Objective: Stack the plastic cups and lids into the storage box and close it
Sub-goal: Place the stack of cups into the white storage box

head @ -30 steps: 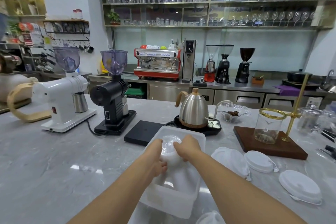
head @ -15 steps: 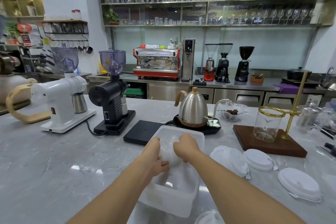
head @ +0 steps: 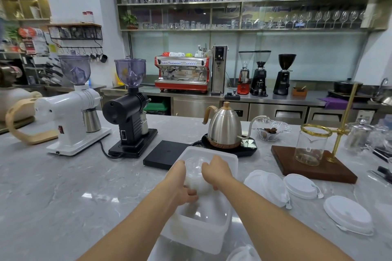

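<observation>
A translucent white storage box (head: 197,237) stands open on the grey marble counter in front of me. Both hands reach into it and hold a stack of clear plastic cups (head: 194,170) lying on its side, mouth towards the far end. My left hand (head: 182,184) grips the stack's left side, my right hand (head: 216,172) its right side. To the right of the box lie white lids: a stack (head: 268,187) beside the box, another (head: 301,185) further right, and a third (head: 347,215) near the counter's right edge.
Behind the box are a black scale (head: 164,154) and a steel kettle (head: 224,129) on its base. A wooden drip stand with a glass beaker (head: 310,148) is at the right. A black grinder (head: 129,110) and a white grinder (head: 70,108) stand at the left.
Both hands have stayed on the cup stack inside the box and lowered it slightly; the view shifted a little.
</observation>
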Demonstrator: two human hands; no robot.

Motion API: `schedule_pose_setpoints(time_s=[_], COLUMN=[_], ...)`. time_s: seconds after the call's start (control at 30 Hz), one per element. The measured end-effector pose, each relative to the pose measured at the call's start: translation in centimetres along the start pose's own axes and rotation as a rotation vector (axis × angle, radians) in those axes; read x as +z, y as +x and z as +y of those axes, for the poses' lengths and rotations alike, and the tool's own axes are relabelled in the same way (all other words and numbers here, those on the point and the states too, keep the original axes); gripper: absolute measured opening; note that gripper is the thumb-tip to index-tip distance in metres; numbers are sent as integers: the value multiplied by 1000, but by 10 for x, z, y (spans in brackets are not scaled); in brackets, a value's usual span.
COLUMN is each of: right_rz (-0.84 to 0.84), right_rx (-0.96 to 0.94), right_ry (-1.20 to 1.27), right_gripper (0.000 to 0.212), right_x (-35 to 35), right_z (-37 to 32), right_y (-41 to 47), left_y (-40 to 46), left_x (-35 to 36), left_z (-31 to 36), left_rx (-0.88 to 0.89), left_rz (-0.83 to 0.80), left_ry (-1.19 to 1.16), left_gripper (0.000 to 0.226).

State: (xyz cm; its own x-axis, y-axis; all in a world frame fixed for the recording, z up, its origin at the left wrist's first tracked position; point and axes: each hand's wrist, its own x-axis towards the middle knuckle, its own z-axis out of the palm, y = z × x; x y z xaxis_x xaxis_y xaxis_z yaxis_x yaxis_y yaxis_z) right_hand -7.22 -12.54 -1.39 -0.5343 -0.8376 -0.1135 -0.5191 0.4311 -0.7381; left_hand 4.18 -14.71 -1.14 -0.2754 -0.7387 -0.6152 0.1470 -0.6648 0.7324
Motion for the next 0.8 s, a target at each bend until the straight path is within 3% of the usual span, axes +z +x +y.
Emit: schedule_pose_setpoints(time_s=[0.17,0.3,0.5,0.63,0.73,0.8], right_rz=[-27,-49,-73,-73,-53,-48], right_rx=[32,51,66,74,72,35], right_ry=[51,76,60,14,72,108], right_gripper=[20,12,33,18,25,18], right_x=[-2,-3,-2,-5,-11,-16], right_z=[-1,-1,0,-5,-10,-12], right_y=[2,1,1,-4,-8,-7], left_y=[1,-4,-6,-8,-10,-17], left_x=[0,0,-1,-1,-2,-2], left_z=[1,2,2,3,5,8], left_rx=[14,29,2,-13,-25,-25], left_rz=[-5,13,11,29,22,22], left_ry=[-14,-8,-23,-12,-15,4], left_gripper=[38,40,38,39,46,55])
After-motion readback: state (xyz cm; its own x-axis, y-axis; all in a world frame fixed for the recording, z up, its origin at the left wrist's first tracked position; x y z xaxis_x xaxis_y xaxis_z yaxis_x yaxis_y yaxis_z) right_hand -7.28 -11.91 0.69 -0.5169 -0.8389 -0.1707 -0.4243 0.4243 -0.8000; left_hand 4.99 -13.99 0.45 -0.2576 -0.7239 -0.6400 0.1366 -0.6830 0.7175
